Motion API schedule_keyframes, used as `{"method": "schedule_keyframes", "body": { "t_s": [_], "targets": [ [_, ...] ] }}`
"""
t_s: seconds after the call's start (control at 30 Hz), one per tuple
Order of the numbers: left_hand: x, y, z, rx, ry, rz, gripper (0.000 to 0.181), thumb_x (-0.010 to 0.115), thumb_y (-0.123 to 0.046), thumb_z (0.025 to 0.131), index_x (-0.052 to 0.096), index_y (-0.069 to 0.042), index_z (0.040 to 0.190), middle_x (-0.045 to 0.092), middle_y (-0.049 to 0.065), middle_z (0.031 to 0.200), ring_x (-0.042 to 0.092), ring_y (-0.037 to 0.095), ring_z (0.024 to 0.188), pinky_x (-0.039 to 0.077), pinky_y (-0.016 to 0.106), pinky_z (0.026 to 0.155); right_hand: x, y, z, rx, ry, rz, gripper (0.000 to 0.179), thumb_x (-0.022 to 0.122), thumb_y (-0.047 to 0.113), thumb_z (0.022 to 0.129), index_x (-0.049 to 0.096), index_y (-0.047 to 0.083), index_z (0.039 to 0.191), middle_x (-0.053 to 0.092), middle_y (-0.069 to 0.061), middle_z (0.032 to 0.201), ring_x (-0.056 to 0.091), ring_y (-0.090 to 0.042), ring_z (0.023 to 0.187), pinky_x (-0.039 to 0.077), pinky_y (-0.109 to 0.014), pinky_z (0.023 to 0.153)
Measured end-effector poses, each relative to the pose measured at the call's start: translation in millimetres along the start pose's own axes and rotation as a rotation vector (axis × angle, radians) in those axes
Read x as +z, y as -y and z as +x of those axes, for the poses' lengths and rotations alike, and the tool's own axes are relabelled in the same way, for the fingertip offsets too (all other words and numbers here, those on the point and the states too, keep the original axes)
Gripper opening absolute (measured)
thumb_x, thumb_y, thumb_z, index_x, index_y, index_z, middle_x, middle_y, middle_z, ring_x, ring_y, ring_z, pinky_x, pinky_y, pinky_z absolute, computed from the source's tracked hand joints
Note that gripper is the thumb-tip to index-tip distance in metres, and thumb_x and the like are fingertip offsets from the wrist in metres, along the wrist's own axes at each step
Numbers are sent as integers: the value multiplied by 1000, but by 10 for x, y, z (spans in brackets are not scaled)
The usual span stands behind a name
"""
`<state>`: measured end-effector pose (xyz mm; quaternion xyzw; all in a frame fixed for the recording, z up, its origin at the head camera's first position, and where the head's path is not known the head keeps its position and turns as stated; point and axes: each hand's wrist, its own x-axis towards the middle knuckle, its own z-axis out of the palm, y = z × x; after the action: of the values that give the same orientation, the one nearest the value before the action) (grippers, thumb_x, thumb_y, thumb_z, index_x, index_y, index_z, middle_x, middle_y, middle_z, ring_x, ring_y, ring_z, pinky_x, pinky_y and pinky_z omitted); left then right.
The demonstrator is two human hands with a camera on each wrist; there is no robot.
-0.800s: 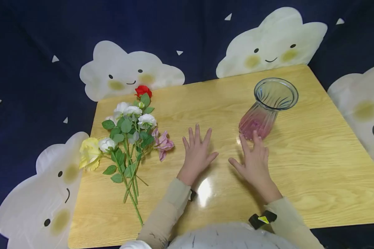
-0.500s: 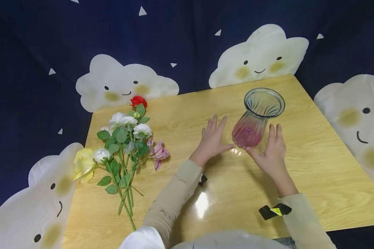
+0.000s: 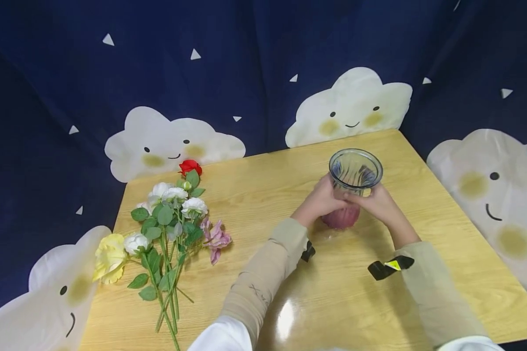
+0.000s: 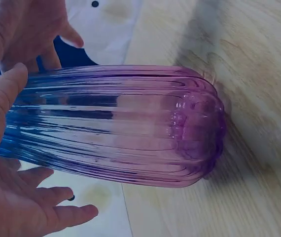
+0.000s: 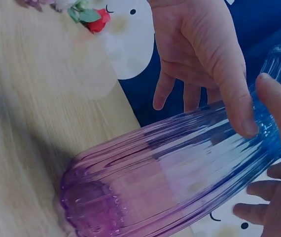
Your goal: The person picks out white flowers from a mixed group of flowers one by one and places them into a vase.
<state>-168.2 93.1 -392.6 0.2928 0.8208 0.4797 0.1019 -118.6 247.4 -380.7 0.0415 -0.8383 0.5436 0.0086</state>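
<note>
A ribbed glass vase (image 3: 341, 218), pink at the base and blue toward its flared rim, stands upright right of the table's middle. My left hand (image 3: 321, 199) holds it from the left, just under the rim. From the right, my right hand (image 3: 381, 204) holds the same narrow neck. Both thumbs lie across the near side of the glass; in the head view the vase hides most other fingers. The left wrist view shows the vase (image 4: 116, 126) between the two hands, its base close to the tabletop.
On the left of the wooden table (image 3: 254, 195) lies a bunch of artificial flowers: a red rose (image 3: 190, 167), white blooms (image 3: 195, 207), a yellow flower (image 3: 111, 258) and a purple one (image 3: 217, 240). A dark blue curtain (image 3: 228, 44) with cloud shapes hangs behind the table.
Both hands have come forward from over the table to the vase, passed to either side of it and taken hold of its neck. The head view has tilted up.
</note>
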Motion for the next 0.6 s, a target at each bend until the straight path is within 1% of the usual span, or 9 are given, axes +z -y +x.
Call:
{"method": "schedule_keyframes", "body": {
  "t_s": [0.03, 0.07, 0.23, 0.27, 0.4, 0.47, 0.6],
  "targets": [
    [1, -8, 2, -15, 13, -10, 81, 79, -14, 65, 35, -7, 132, 48, 8, 127, 41, 11, 119, 27, 21, 98, -7, 13, 0, 12, 13, -3, 75, 67, 13, 78, 23, -3, 136, 31, -30, 134, 23, -42, 125, 18, -55, 100],
    [-2, -19, 4, -33, 21, 7, 77, 78, -15, 66, 37, -8, 131, 49, 7, 126, 42, 11, 117, 29, 21, 97, -13, 26, -1, 18, 22, -8, 73, 67, 13, 78, 25, -4, 135, 32, -30, 133, 25, -42, 124, 20, -54, 99],
    [-42, -85, -12, -120, 43, 140, 70, 77, -22, 69, 42, -13, 129, 54, 1, 122, 48, 11, 112, 36, 28, 93, -32, 70, -4, 46, 45, -31, 69, 66, 17, 79, 30, -5, 133, 34, -30, 131, 27, -42, 123, 24, -54, 98],
    [-47, -95, -14, -133, 43, 165, 70, 77, -24, 69, 42, -14, 128, 55, 0, 121, 49, 11, 111, 38, 29, 91, -35, 70, -4, 55, 49, -41, 69, 66, 18, 79, 30, -5, 133, 33, -31, 131, 27, -42, 123, 24, -54, 97],
    [-56, -120, -15, -166, 47, 209, 69, 76, -31, 69, 42, -17, 128, 56, -3, 120, 50, 12, 109, 39, 33, 89, -39, 73, -1, 51, 52, -57, 71, 66, 20, 79, 28, -5, 134, 32, -31, 132, 26, -43, 124, 23, -55, 97],
    [-59, -127, -12, -159, 50, 207, 70, 76, -31, 69, 42, -17, 129, 56, -3, 120, 50, 11, 108, 39, 31, 89, -45, 84, -2, 49, 55, -65, 72, 66, 20, 79, 28, -5, 134, 31, -31, 133, 25, -43, 124, 23, -56, 97],
    [-61, -115, -12, -100, 65, 138, 70, 76, -25, 70, 41, -13, 130, 53, 2, 123, 48, 9, 111, 36, 21, 91, -47, 101, -16, 56, 64, -85, 70, 66, 22, 79, 29, -5, 132, 33, -32, 131, 27, -44, 123, 24, -56, 96]
  ]
}}
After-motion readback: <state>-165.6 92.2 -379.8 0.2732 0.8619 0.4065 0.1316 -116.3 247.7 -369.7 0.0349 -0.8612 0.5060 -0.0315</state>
